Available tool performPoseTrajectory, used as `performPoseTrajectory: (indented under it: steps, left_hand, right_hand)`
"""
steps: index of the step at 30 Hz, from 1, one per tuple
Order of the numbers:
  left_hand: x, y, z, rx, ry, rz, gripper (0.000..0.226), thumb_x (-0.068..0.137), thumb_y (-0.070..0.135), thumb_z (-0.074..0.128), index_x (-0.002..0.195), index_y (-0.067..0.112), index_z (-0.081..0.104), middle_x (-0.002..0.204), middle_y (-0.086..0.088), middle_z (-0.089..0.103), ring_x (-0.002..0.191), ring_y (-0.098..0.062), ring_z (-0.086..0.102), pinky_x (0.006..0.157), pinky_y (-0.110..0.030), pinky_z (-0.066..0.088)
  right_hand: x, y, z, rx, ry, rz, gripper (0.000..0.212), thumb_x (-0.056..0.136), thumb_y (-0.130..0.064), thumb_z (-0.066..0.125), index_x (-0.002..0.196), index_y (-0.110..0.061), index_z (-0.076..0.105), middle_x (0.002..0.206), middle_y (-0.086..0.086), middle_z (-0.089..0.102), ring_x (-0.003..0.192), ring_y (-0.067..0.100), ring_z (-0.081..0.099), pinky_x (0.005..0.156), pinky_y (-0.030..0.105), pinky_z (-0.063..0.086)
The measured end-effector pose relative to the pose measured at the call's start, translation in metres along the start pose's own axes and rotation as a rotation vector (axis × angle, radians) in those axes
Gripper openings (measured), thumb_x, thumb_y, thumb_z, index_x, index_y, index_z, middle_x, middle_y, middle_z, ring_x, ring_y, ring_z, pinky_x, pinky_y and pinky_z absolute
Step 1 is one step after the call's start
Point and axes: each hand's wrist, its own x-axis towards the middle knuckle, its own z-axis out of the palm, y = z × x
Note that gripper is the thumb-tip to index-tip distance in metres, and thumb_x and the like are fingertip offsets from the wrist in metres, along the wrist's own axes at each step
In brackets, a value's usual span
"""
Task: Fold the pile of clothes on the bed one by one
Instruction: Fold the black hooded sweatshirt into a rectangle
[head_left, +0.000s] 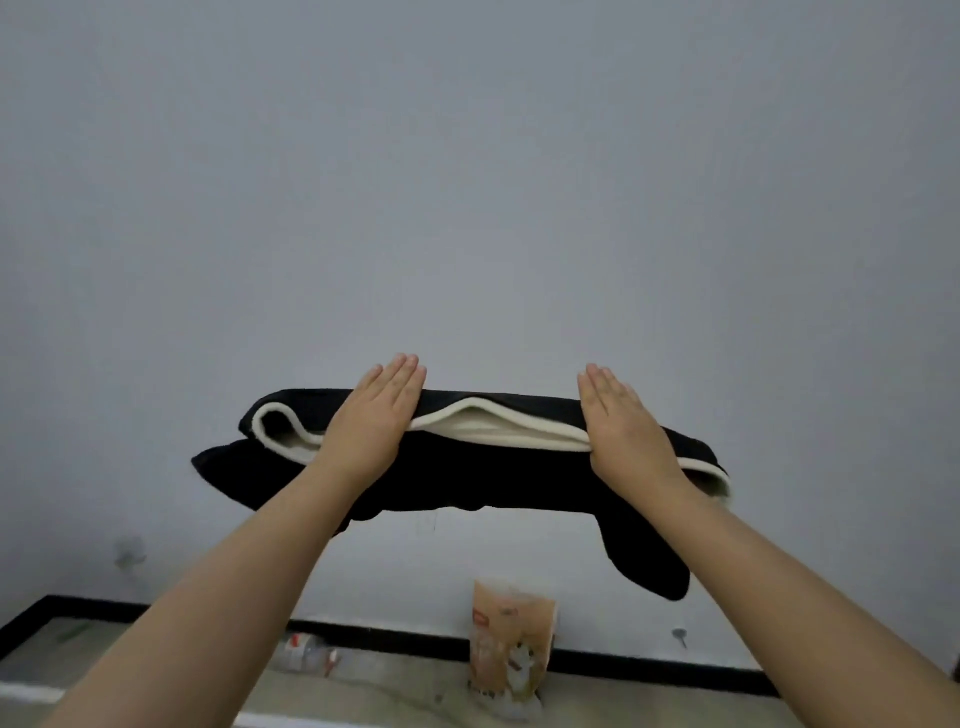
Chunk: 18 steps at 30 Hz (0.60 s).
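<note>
Black fleece-lined garment (457, 467), cream inside, hangs folded in the air before a grey wall (467, 182), held up between my hands. My left hand (376, 415) and right hand (621, 421) lie flat on top with straight fingers; thumbs are hidden. Below, a printed bag (511, 649) stands against the black skirting (623, 662), a plastic bottle (304, 654) lying nearby.

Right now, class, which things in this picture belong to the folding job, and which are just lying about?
Part of the job:
- black garment with cream lining, held up in the air
- left hand, flat on top of it, thumb hidden
- right hand, the same

Just lying about:
- paper bag standing by the wall
- plastic bottle lying on the floor
</note>
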Motion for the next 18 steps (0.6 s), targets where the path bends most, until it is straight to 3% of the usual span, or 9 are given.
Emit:
performPoseTrajectory:
  steps: [4, 6, 8, 10, 12, 13, 14, 16, 18]
  left_hand:
    - [0.056, -0.022, 0.086, 0.055, -0.027, -0.050, 0.055, 0.060, -0.007, 0.024, 0.093, -0.011, 0.067, 0.098, -0.023, 0.068, 0.086, -0.033, 0.068, 0.063, -0.045, 0.054]
    - [0.075, -0.040, 0.123, 0.089, -0.085, -0.083, 0.044, 0.056, -0.017, 0.044, 0.094, -0.011, 0.067, 0.098, -0.024, 0.068, 0.086, -0.034, 0.068, 0.063, -0.047, 0.054]
    - [0.087, -0.062, 0.158, 0.123, -0.153, -0.120, 0.063, 0.032, -0.024, 0.070, 0.093, -0.013, 0.066, 0.097, -0.025, 0.068, 0.086, -0.035, 0.067, 0.064, -0.048, 0.053]
    - [0.090, -0.092, 0.193, 0.158, -0.186, -0.153, 0.075, 0.022, -0.024, 0.075, 0.095, -0.014, 0.065, 0.098, -0.026, 0.067, 0.087, -0.037, 0.067, 0.067, -0.050, 0.052]
    - [0.088, -0.123, 0.227, 0.198, -0.205, -0.207, 0.076, 0.035, -0.026, 0.072, 0.108, -0.016, 0.057, 0.111, -0.031, 0.060, 0.100, -0.042, 0.061, 0.082, -0.051, 0.048]
    - [0.084, -0.140, 0.245, 0.216, -0.235, -0.236, 0.074, 0.052, -0.025, 0.065, 0.123, -0.015, 0.045, 0.128, -0.032, 0.048, 0.117, -0.043, 0.049, 0.100, -0.046, 0.036]
    - [0.077, -0.160, 0.265, 0.228, -0.246, -0.228, 0.071, 0.071, -0.021, 0.051, 0.136, -0.010, 0.026, 0.143, -0.028, 0.028, 0.133, -0.039, 0.030, 0.112, -0.037, 0.014]
    - [0.065, -0.199, 0.296, 0.177, -0.394, -0.285, 0.065, 0.085, -0.013, 0.030, 0.142, 0.000, 0.002, 0.152, -0.017, 0.001, 0.142, -0.029, 0.003, 0.108, -0.025, -0.016]
    - [0.056, -0.236, 0.326, 0.187, -0.407, -0.345, 0.065, 0.083, -0.016, 0.033, 0.141, -0.003, 0.008, 0.151, -0.021, 0.007, 0.141, -0.033, 0.009, 0.109, -0.029, -0.011]
  right_hand:
    - [0.098, 0.034, 0.068, 0.022, 0.019, -0.066, 0.069, 0.083, 0.012, 0.028, 0.143, 0.002, -0.003, 0.153, 0.019, -0.004, 0.142, 0.030, -0.003, 0.115, 0.033, -0.004]
    - [0.148, 0.038, 0.098, 0.064, 0.039, -0.115, 0.069, 0.082, 0.014, 0.028, 0.143, 0.003, -0.001, 0.152, 0.021, -0.004, 0.142, 0.034, -0.002, 0.115, 0.036, -0.005]
    - [0.194, 0.033, 0.126, 0.109, 0.048, -0.164, 0.068, 0.080, 0.017, 0.029, 0.142, 0.005, 0.002, 0.151, 0.023, -0.002, 0.141, 0.037, 0.000, 0.115, 0.038, -0.005]
    - [0.240, 0.020, 0.156, 0.152, 0.060, -0.213, 0.068, 0.080, 0.017, 0.029, 0.142, 0.006, 0.003, 0.151, 0.024, 0.000, 0.141, 0.037, 0.002, 0.115, 0.038, -0.005]
    - [0.287, 0.001, 0.188, 0.161, 0.052, -0.274, 0.068, 0.082, 0.013, 0.028, 0.143, 0.004, -0.001, 0.152, 0.021, -0.004, 0.142, 0.032, -0.002, 0.115, 0.034, -0.005]
    - [0.309, -0.011, 0.205, 0.173, 0.040, -0.303, 0.069, 0.083, 0.011, 0.029, 0.143, 0.003, -0.003, 0.153, 0.020, -0.005, 0.142, 0.030, -0.003, 0.115, 0.033, -0.006]
    - [0.331, -0.025, 0.221, 0.192, 0.031, -0.327, 0.069, 0.083, 0.010, 0.029, 0.143, 0.002, -0.005, 0.153, 0.019, -0.006, 0.143, 0.028, -0.004, 0.115, 0.032, -0.006]
    - [0.372, -0.055, 0.253, 0.217, 0.027, -0.372, 0.069, 0.084, 0.009, 0.029, 0.143, 0.001, -0.005, 0.154, 0.017, -0.006, 0.143, 0.027, -0.005, 0.114, 0.031, -0.007]
    - [0.413, -0.086, 0.280, 0.231, 0.022, -0.424, 0.069, 0.084, 0.009, 0.028, 0.144, 0.001, -0.005, 0.154, 0.016, -0.007, 0.143, 0.026, -0.005, 0.114, 0.031, -0.009]
